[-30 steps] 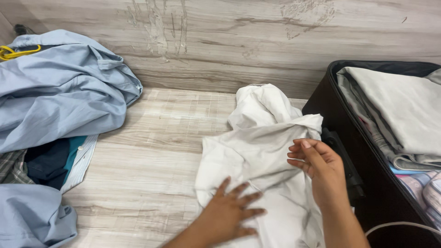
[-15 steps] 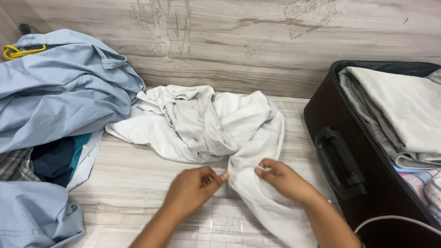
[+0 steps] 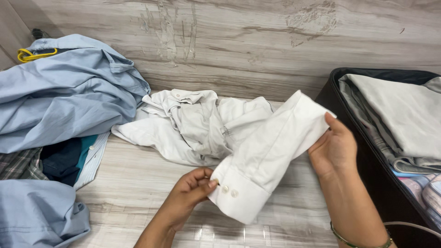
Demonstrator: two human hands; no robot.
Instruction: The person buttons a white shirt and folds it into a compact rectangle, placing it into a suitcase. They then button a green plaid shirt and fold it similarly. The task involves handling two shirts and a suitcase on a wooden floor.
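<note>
The white shirt (image 3: 202, 126) lies crumpled on the wood-grain floor (image 3: 138, 183), with one sleeve (image 3: 271, 147) lifted between both grips. That sleeve could slide free and drop back into the heap, judging by how lightly it is pinched; the buttoned cuff (image 3: 236, 197) hangs loose below the left grip and might twist.

The left hand (image 3: 190, 193) has its fingers closed together on the cuff edge, right beside the two buttons. The right hand (image 3: 333, 147) clamps thumb against fingers on the sleeve's upper part. Just beyond the right grip stands an open black suitcase (image 3: 363, 156); well off past the left grip, a pile of blue shirts (image 3: 64, 96).
</note>
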